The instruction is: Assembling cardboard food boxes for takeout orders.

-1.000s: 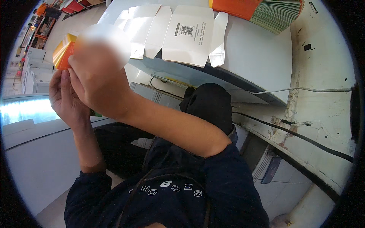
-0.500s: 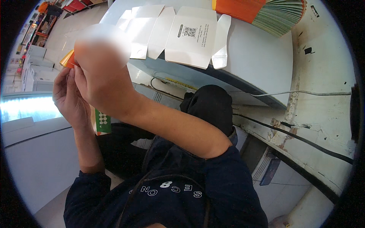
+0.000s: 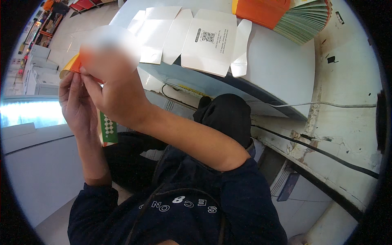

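Both my hands are raised together at the left, closed on an orange card carton (image 3: 75, 64) with a yellow flap or edge. My left hand (image 3: 77, 104) pinches its lower edge between thumb and fingers. My right hand (image 3: 118, 96) reaches across from the right and grips the same piece, its fingertips near the left hand's. A pale blur hides the upper part of the right hand and much of the carton. Just below the hands shows a green panel with white diamonds (image 3: 109, 128); whether it belongs to the carton I cannot tell.
Unfolded white cartons (image 3: 208, 51) lie on the white table (image 3: 281, 69) ahead. At its far right sits a fanned stack of orange and green flat cartons (image 3: 300, 22). Grey and black cables (image 3: 322, 152) run along the worn wall at right. A white cabinet (image 3: 41, 163) stands at left.
The carton has turned slightly between my hands, and more of its yellow part shows. My right-hand fingers have shifted a little along it. The whole view has moved slightly.
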Demonstrator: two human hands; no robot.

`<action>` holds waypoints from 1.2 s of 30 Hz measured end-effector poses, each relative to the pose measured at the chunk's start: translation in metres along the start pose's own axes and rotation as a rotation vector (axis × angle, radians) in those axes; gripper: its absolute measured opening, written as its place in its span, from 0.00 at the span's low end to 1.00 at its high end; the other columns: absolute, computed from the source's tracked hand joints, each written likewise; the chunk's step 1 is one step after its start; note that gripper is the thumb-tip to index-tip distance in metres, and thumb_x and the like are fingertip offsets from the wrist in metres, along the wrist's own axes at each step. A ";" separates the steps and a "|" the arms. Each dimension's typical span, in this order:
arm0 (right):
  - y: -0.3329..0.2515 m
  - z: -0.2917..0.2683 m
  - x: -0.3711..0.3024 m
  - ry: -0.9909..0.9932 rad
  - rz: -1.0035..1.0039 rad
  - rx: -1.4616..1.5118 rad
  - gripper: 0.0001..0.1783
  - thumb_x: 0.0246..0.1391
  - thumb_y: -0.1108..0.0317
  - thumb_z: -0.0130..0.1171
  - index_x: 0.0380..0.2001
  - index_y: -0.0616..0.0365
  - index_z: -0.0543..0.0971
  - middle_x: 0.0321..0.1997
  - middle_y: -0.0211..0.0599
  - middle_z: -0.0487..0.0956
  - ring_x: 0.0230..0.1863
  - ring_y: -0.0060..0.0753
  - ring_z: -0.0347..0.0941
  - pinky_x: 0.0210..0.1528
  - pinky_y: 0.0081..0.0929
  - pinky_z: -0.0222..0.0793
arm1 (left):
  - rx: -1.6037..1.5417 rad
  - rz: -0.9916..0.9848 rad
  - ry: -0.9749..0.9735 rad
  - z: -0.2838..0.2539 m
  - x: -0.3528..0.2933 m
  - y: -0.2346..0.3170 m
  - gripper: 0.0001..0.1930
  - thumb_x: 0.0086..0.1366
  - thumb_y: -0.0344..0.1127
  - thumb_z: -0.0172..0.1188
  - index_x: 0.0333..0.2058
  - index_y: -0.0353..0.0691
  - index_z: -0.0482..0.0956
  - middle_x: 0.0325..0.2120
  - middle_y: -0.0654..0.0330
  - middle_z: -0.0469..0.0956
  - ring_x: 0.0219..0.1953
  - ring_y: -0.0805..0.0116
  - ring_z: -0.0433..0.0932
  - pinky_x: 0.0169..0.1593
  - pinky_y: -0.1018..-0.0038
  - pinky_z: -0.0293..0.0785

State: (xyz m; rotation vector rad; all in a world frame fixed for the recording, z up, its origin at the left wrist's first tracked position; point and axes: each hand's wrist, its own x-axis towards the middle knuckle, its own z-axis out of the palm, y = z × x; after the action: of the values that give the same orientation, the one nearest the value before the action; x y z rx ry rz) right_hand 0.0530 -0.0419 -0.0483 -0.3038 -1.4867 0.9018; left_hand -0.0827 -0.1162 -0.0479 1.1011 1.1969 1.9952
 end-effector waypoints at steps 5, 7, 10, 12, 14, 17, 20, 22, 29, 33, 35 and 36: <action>0.004 0.011 -0.017 -0.105 -0.075 -0.239 0.16 0.48 0.69 0.57 0.40 0.66 0.78 0.35 0.42 0.72 0.36 0.41 0.69 0.38 0.34 0.64 | -0.011 -0.039 0.046 0.013 -0.007 -0.003 0.10 0.67 0.31 0.51 0.45 0.34 0.70 0.43 0.54 0.75 0.44 0.69 0.76 0.49 0.75 0.74; 0.001 0.011 -0.022 -0.220 -0.061 -0.333 0.20 0.49 0.67 0.57 0.45 0.66 0.76 0.37 0.42 0.71 0.36 0.41 0.68 0.38 0.33 0.64 | -0.049 -0.046 0.140 0.014 -0.004 0.006 0.11 0.68 0.30 0.49 0.47 0.34 0.68 0.44 0.54 0.73 0.46 0.66 0.75 0.52 0.71 0.72; 0.004 0.017 -0.027 -0.295 0.221 0.020 0.26 0.56 0.59 0.56 0.54 0.64 0.70 0.51 0.42 0.71 0.51 0.41 0.69 0.52 0.34 0.63 | -0.297 -0.024 0.185 -0.007 0.013 0.019 0.14 0.68 0.32 0.45 0.50 0.34 0.66 0.48 0.53 0.71 0.52 0.62 0.71 0.57 0.65 0.67; 0.009 0.014 -0.020 -0.269 0.649 0.578 0.27 0.58 0.58 0.54 0.56 0.62 0.68 0.55 0.41 0.70 0.54 0.39 0.67 0.56 0.35 0.60 | -0.364 -0.053 0.216 -0.005 0.007 0.022 0.16 0.69 0.33 0.43 0.52 0.33 0.65 0.50 0.52 0.70 0.54 0.61 0.69 0.59 0.62 0.65; 0.006 0.010 -0.006 -0.112 0.983 1.293 0.22 0.60 0.59 0.52 0.53 0.60 0.69 0.54 0.35 0.73 0.57 0.29 0.65 0.60 0.33 0.58 | -0.436 -0.155 0.294 -0.001 0.000 0.018 0.20 0.70 0.38 0.40 0.55 0.31 0.63 0.54 0.52 0.67 0.57 0.59 0.67 0.61 0.59 0.62; -0.006 -0.010 0.018 -0.075 0.770 1.233 0.20 0.60 0.62 0.52 0.51 0.63 0.69 0.53 0.38 0.74 0.56 0.28 0.67 0.59 0.32 0.60 | -0.420 -0.291 0.328 0.010 -0.004 0.005 0.22 0.70 0.40 0.40 0.57 0.32 0.61 0.56 0.51 0.65 0.59 0.57 0.64 0.62 0.59 0.59; -0.012 -0.031 0.034 -0.083 0.698 1.118 0.20 0.60 0.64 0.52 0.51 0.65 0.69 0.51 0.40 0.75 0.53 0.28 0.70 0.57 0.28 0.63 | -0.860 -0.179 -0.233 0.004 0.006 0.008 0.25 0.70 0.44 0.40 0.60 0.33 0.59 0.58 0.51 0.63 0.61 0.56 0.62 0.63 0.61 0.57; -0.012 -0.038 0.040 -0.125 0.668 0.768 0.20 0.62 0.64 0.50 0.52 0.68 0.67 0.51 0.43 0.74 0.52 0.27 0.70 0.55 0.26 0.66 | -0.374 0.108 -0.208 0.003 0.018 0.010 0.27 0.70 0.46 0.40 0.60 0.33 0.58 0.59 0.50 0.63 0.62 0.56 0.61 0.64 0.62 0.55; 0.001 -0.008 0.016 -0.196 0.485 0.157 0.24 0.60 0.71 0.50 0.58 0.66 0.62 0.56 0.45 0.69 0.53 0.32 0.68 0.54 0.27 0.65 | -0.182 -0.227 0.138 0.030 0.000 0.000 0.26 0.58 0.29 0.61 0.56 0.39 0.66 0.45 0.61 0.74 0.46 0.73 0.73 0.51 0.75 0.70; 0.032 -0.040 0.016 -0.190 0.505 0.363 0.19 0.58 0.71 0.49 0.52 0.64 0.69 0.58 0.47 0.68 0.55 0.38 0.68 0.52 0.33 0.71 | -0.186 -0.245 0.036 0.045 0.010 -0.042 0.14 0.62 0.30 0.56 0.48 0.42 0.73 0.38 0.63 0.74 0.45 0.70 0.72 0.51 0.72 0.68; 0.031 -0.036 0.020 -0.111 0.716 0.584 0.21 0.58 0.58 0.47 0.48 0.62 0.69 0.61 0.54 0.63 0.57 0.48 0.67 0.53 0.40 0.73 | 0.358 0.374 -0.103 0.038 0.016 -0.037 0.16 0.62 0.33 0.57 0.48 0.39 0.70 0.39 0.59 0.71 0.49 0.65 0.70 0.54 0.69 0.64; 0.026 -0.037 0.023 -0.012 0.871 0.550 0.24 0.57 0.59 0.46 0.53 0.62 0.67 0.59 0.51 0.65 0.58 0.48 0.66 0.53 0.39 0.72 | 0.372 0.397 -0.067 0.034 0.013 -0.022 0.16 0.62 0.33 0.57 0.48 0.39 0.70 0.39 0.59 0.71 0.49 0.65 0.70 0.54 0.69 0.64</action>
State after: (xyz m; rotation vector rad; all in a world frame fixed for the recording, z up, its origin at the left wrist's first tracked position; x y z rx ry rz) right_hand 0.0751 0.0037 -0.0539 -0.5452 -1.0299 1.9552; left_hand -0.0585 -0.0815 -0.0534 1.6893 1.4399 2.0411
